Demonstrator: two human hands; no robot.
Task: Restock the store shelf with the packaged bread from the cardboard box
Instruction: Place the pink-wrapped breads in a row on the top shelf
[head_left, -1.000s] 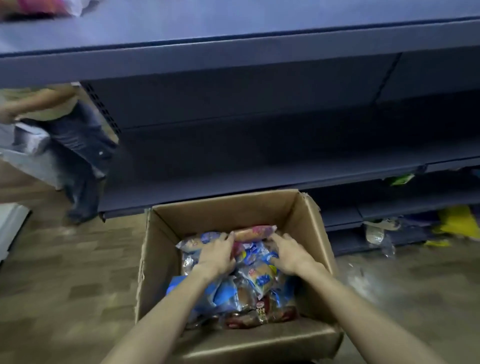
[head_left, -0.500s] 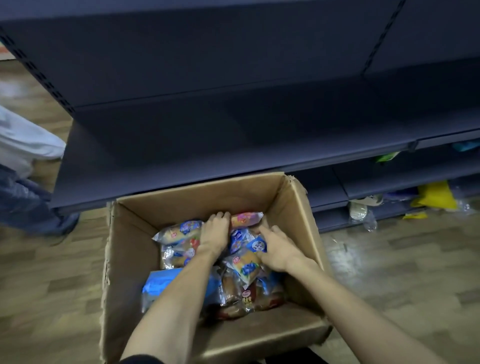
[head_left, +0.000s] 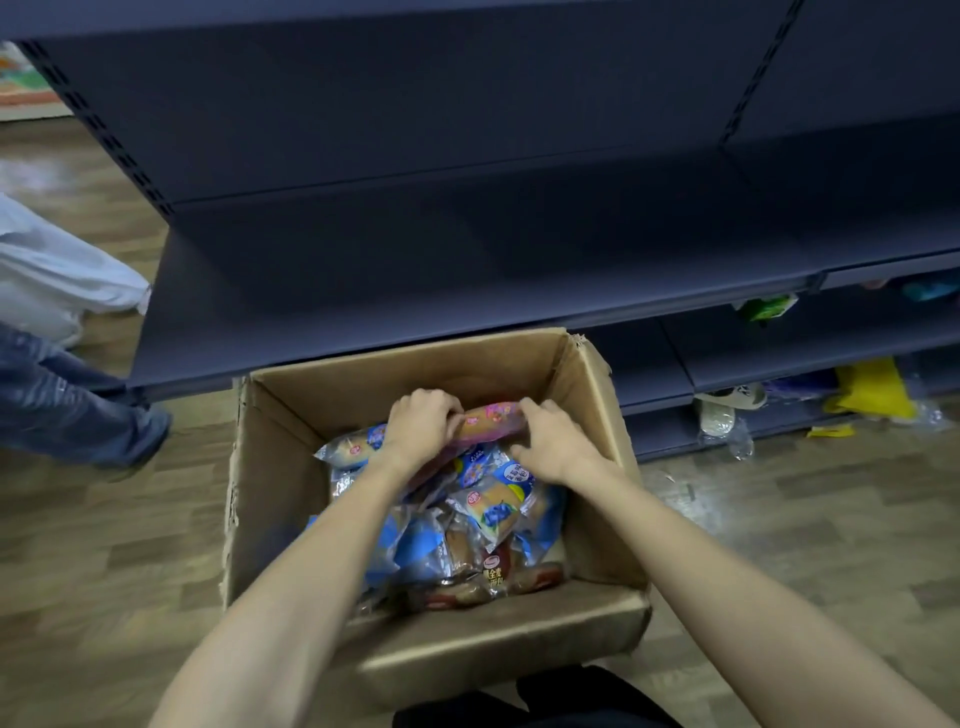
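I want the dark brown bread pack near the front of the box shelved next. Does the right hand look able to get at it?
Probably yes. The brown pack lies uncovered on top of the pile, but the right hand is busy gripping the pink pack at the back.

**Setting: a retail shop aisle**

You stand before dark metal gondola shelving (head_left: 467, 280), its slotted uprights (head_left: 104, 130) and perforated back panels typical of a store. A cardboard box (head_left: 291, 467) of wrapped bread packets (head_left: 493, 506) sits on wood-pattern flooring (head_left: 805, 519). Loose goods lie on the lower shelves (head_left: 769, 358) at your right, and another person (head_left: 57, 374) walks past at your left.
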